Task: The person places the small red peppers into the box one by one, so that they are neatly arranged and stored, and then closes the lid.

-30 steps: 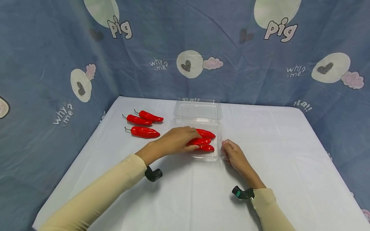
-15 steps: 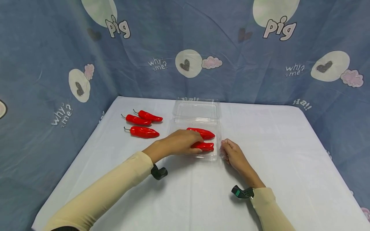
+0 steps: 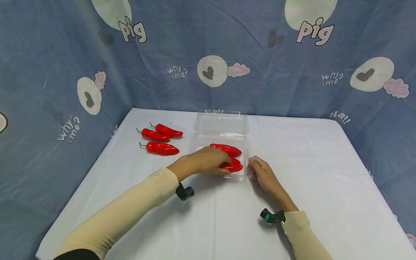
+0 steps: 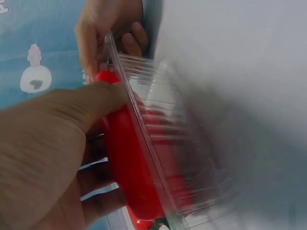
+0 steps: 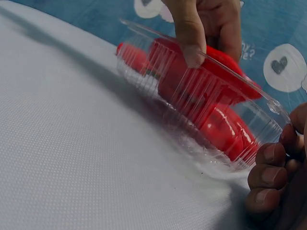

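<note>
A clear plastic clamshell box (image 3: 244,144) lies on the white table, its lid (image 3: 221,123) folded back. My left hand (image 3: 209,160) reaches over the box's left side and holds a red chili pepper (image 3: 234,168) between thumb and fingers near the front wall. In the right wrist view, that pepper (image 5: 230,74) lies along the rim, above other peppers (image 5: 223,127) in the box. Behind it, another red pepper (image 3: 227,149) lies inside. The right hand (image 3: 261,174) pinches the box's right edge. My left hand partly hides the peppers inside.
To the left of the box, several red peppers rest on the table: one in front (image 3: 162,148), one behind it (image 3: 155,134) and one farthest back (image 3: 168,130). A blue printed cloth (image 3: 260,94) hangs behind the table (image 3: 308,162).
My left hand has moved right and slightly toward the front of the box, with the held pepper shifting along. The rear pepper in the box is more exposed. The right hand stays in place.
</note>
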`<act>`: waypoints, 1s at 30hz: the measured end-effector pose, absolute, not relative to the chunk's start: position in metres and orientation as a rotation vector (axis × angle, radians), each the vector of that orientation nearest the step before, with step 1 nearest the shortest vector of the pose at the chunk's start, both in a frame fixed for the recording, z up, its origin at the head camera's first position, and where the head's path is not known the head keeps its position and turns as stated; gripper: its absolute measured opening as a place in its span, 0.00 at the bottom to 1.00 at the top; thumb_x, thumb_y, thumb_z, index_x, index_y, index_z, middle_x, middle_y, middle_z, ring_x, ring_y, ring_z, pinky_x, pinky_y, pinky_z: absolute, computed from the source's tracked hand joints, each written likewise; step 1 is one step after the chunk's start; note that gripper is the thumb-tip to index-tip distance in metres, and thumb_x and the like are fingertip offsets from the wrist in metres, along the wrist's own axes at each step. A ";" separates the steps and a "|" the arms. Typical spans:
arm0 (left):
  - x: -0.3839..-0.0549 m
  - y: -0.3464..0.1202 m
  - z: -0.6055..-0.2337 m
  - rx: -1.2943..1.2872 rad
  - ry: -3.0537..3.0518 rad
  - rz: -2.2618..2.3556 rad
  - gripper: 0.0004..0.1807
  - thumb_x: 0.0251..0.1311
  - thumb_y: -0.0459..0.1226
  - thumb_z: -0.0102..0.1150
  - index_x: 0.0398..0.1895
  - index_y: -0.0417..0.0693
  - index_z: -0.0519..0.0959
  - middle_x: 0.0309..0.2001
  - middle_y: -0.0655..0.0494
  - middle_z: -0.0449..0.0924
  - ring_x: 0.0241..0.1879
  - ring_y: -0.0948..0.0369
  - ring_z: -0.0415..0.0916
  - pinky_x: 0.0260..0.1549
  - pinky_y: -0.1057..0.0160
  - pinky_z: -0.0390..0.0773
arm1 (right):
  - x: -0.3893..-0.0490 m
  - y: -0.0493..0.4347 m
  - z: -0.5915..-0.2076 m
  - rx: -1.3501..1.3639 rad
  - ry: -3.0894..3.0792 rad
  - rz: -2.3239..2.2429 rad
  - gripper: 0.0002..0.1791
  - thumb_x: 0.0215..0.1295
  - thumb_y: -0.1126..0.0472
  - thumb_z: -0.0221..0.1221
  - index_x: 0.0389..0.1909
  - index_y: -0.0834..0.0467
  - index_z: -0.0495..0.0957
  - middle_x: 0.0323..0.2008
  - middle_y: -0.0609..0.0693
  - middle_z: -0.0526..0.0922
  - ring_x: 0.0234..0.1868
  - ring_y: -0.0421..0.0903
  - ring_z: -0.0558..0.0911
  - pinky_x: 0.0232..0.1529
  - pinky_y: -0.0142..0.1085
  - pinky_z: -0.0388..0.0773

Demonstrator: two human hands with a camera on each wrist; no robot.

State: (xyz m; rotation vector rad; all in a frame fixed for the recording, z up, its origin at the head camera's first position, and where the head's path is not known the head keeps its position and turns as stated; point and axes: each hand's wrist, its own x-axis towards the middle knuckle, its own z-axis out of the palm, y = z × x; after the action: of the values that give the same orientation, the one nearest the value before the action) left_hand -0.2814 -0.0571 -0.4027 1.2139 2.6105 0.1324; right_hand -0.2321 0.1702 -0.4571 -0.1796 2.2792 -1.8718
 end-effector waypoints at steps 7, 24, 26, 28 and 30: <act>-0.283 -0.053 -0.406 1.125 2.569 0.122 0.19 0.64 0.49 0.66 0.55 0.56 0.84 0.37 0.65 0.81 0.40 0.63 0.74 0.43 0.62 0.76 | -0.231 0.171 -0.457 -0.173 2.285 -1.846 0.18 0.82 0.59 0.42 0.31 0.66 0.66 0.18 0.49 0.65 0.17 0.43 0.65 0.17 0.31 0.64; -0.286 -0.049 -0.414 1.086 2.590 0.115 0.17 0.62 0.49 0.68 0.51 0.56 0.84 0.32 0.65 0.79 0.37 0.63 0.74 0.40 0.65 0.76 | -0.232 0.171 -0.456 -0.160 2.293 -1.847 0.18 0.82 0.59 0.42 0.30 0.65 0.66 0.18 0.49 0.64 0.16 0.42 0.64 0.17 0.30 0.62; -0.286 -0.050 -0.413 1.084 2.591 0.110 0.17 0.62 0.50 0.68 0.52 0.56 0.84 0.33 0.65 0.79 0.37 0.63 0.74 0.40 0.64 0.76 | -0.233 0.171 -0.457 -0.163 2.291 -1.852 0.19 0.82 0.59 0.42 0.30 0.65 0.66 0.17 0.49 0.64 0.16 0.42 0.64 0.17 0.30 0.62; -0.285 -0.050 -0.413 1.082 2.591 0.110 0.18 0.62 0.50 0.68 0.52 0.56 0.84 0.33 0.65 0.79 0.37 0.63 0.74 0.40 0.64 0.76 | -0.233 0.171 -0.457 -0.164 2.293 -1.852 0.19 0.82 0.59 0.42 0.30 0.64 0.66 0.17 0.49 0.64 0.16 0.42 0.64 0.17 0.30 0.62; -0.285 -0.050 -0.413 1.079 2.591 0.113 0.18 0.62 0.50 0.68 0.53 0.56 0.84 0.34 0.65 0.79 0.38 0.63 0.74 0.41 0.64 0.77 | -0.233 0.171 -0.456 -0.167 2.298 -1.850 0.19 0.82 0.59 0.42 0.30 0.65 0.66 0.17 0.49 0.65 0.16 0.42 0.64 0.16 0.30 0.63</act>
State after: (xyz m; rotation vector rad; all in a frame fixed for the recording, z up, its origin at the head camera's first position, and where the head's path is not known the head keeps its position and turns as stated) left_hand -0.2851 -0.0504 -0.4125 1.0794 2.5909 0.1126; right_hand -0.2327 0.1713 -0.4563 -0.1670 2.2979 -1.8505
